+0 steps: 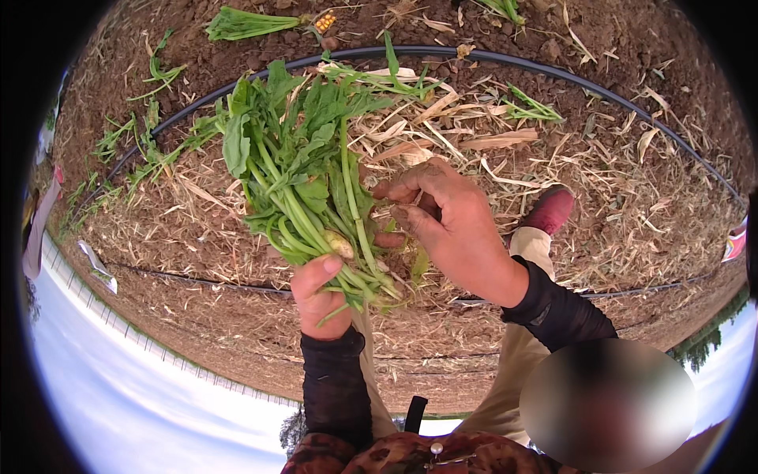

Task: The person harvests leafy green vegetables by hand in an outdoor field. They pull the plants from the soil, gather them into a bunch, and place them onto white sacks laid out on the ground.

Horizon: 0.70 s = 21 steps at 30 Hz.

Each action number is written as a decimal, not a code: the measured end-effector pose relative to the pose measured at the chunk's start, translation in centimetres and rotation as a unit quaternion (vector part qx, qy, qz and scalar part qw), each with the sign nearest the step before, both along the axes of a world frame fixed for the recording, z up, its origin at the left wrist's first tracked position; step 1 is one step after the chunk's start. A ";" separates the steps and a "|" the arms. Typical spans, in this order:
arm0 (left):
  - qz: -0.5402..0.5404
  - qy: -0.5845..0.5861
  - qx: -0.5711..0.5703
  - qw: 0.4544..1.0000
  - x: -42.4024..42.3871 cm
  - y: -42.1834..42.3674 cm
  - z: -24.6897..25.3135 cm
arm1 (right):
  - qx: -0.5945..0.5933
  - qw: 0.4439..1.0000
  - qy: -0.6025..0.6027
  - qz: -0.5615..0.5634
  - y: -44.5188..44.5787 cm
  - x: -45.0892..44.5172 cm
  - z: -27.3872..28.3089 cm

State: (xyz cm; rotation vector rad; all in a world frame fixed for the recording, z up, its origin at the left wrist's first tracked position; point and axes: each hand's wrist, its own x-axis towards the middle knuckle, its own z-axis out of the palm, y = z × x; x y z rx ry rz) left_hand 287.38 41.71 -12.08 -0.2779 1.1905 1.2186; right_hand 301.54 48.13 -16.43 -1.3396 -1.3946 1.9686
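Observation:
My left hand (320,290) grips a bunch of leafy green plants (296,178) by the lower stems, its thumb across the front. The leaves point away from me and the stem ends lie toward my right. A pale yellowish swollen piece (339,243) shows among the stems just above the thumb. A reddish-brown fingertip shows at the bunch's right side. Beside the bunch, my right hand (450,219) has its fingers curled and thumb near the index finger; whether something thin is between them cannot be seen. A yellow-green leaf (420,265) hangs below it.
A black irrigation hose (426,51) curves across the soil ahead. Beyond it lie a tied-looking bundle of green stalks (254,23) and a piece of corn cob (325,21). Dry husks (497,140) and straw cover the ground. My red shoe (548,210) stands at right.

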 end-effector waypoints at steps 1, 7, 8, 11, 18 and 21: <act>-0.002 0.000 -0.010 1.000 0.1 0.1 0.1 | -0.016 1.000 -0.005 -0.017 0.0 0.3 -0.1; -0.014 0.014 -0.074 0.997 -0.9 -2.8 -1.0 | 0.049 0.993 -0.026 0.102 -0.7 -1.1 3.0; -0.006 -0.002 -0.066 0.998 -1.0 -2.8 -0.9 | 0.021 0.992 -0.042 0.115 -0.8 -1.3 2.9; -0.019 -0.014 -0.047 0.999 -1.1 -2.2 -1.1 | 0.031 0.987 -0.049 0.148 -0.4 -1.5 3.2; -0.117 -0.052 -0.085 0.988 -1.2 -2.5 -1.3 | -0.051 0.992 -0.009 0.119 -0.2 -0.3 1.5; -0.151 -0.044 -0.096 0.983 -0.2 -1.8 -0.8 | -0.172 0.983 -0.003 0.067 -1.2 0.5 1.6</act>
